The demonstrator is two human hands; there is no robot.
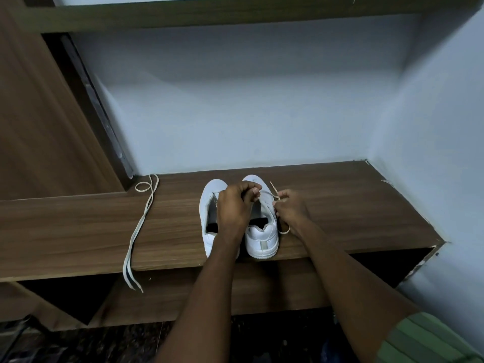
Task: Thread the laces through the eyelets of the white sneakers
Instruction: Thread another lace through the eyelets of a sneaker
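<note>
Two white sneakers [262,239] with smooth, matt, leather-like uppers stand on a worktop [340,205] of brown wood-grain laminate with a dull sheen, chipped pale along its right edge. A flat, woven cream lace [138,226] lies on the same surface. The wall [248,113] behind is matt painted plaster. A ribbed green cloth sleeve [424,341] shows at lower right.

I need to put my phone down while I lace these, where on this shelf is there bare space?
Bare wood lies between the loose lace and the left sneaker, and more on the shelf from the right sneaker to the right wall. It is crowded at the sneakers, where the left hand and right hand work the other lace.
</note>
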